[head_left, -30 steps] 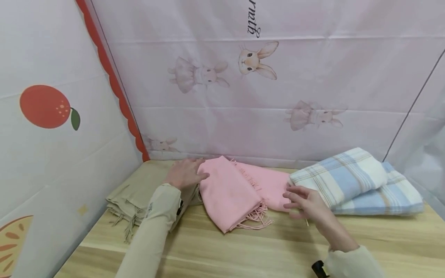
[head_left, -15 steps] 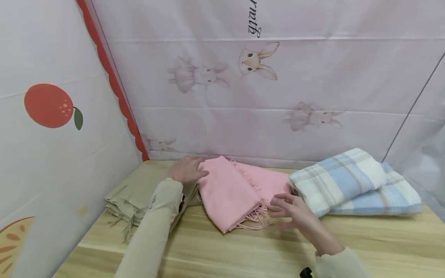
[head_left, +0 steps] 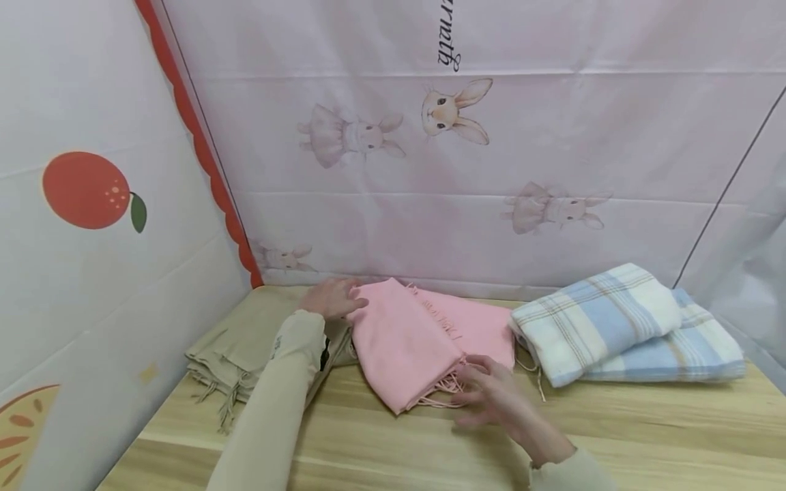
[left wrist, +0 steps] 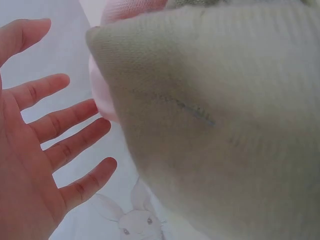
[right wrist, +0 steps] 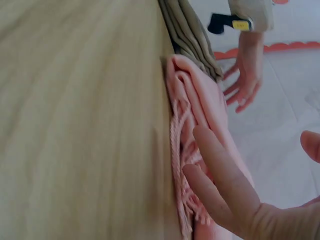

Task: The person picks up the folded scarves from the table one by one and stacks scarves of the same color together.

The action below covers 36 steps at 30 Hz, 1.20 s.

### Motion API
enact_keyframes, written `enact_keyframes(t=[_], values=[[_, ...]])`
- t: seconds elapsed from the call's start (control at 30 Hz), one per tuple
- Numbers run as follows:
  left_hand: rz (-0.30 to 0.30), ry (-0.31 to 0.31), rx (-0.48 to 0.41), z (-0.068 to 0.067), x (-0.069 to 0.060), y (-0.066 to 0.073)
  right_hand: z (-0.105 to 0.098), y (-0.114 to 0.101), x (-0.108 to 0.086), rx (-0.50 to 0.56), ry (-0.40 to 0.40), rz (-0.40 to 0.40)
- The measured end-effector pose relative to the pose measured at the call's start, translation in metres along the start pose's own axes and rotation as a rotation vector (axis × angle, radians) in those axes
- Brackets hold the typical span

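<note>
One pink scarf (head_left: 399,348) lies folded on the table (head_left: 393,450) in the head view, its fringe (head_left: 439,395) on the near right. A beige scarf (head_left: 239,334) lies folded to the left of the pink scarf, and a blue-and-white plaid scarf (head_left: 604,317) to its right. The left hand (head_left: 331,298) is at the pink scarf's far left edge, over the beige scarf; contact cannot be told. The right hand (head_left: 491,399) is at the pink scarf's near right, beside the fringe, fingers loosely bent and apart. Behind the pink scarf stands a pale backdrop (head_left: 368,225) printed with rabbits.

In the left wrist view, the left hand's fingers are straight and spread. Part of the pink scarf shows near the fingertips, partly covered by blurred pale cloth (left wrist: 215,150).

In the right wrist view, the right hand's fingers stretch out, overlapping the pink scarf's fringe in sight; touch cannot be judged. Beyond the pink scarf, the left hand appears with loose fingers, next to the beige scarf.
</note>
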State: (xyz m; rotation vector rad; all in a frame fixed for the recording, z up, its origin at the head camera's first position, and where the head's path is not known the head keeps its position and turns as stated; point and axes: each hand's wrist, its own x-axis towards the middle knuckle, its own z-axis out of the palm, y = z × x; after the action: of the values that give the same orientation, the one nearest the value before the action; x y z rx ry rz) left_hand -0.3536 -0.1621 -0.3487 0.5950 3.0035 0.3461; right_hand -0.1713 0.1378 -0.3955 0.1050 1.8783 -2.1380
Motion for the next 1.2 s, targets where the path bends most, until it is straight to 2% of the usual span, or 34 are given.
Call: enact_keyframes(t=[0.2, 0.4, 0.57, 0.83, 0.97, 1.2], values=[[0.007, -0.028, -0.08, 0.006, 0.009, 0.0, 0.013, 0.006, 0.001, 0.049, 0.018, -0.013], [0.034, -0.06, -0.159, 0.019, 0.016, -0.008, 0.021, 0.009, 0.001, 0.093, 0.038, 0.001], [0.032, -0.047, -0.173, 0.028, 0.025, -0.009, 0.027, 0.012, 0.001, 0.094, 0.057, -0.014], [0.062, 0.017, -0.172, 0.035, 0.042, -0.005, 0.034, 0.015, 0.007, 0.063, 0.011, -0.05], [0.052, 0.006, -0.172, 0.041, 0.048, -0.003, 0.037, 0.015, 0.01, 0.054, -0.025, -0.06], [0.018, 0.005, -0.201, 0.046, 0.052, -0.001, 0.041, 0.019, 0.016, 0.052, -0.018, -0.082]])
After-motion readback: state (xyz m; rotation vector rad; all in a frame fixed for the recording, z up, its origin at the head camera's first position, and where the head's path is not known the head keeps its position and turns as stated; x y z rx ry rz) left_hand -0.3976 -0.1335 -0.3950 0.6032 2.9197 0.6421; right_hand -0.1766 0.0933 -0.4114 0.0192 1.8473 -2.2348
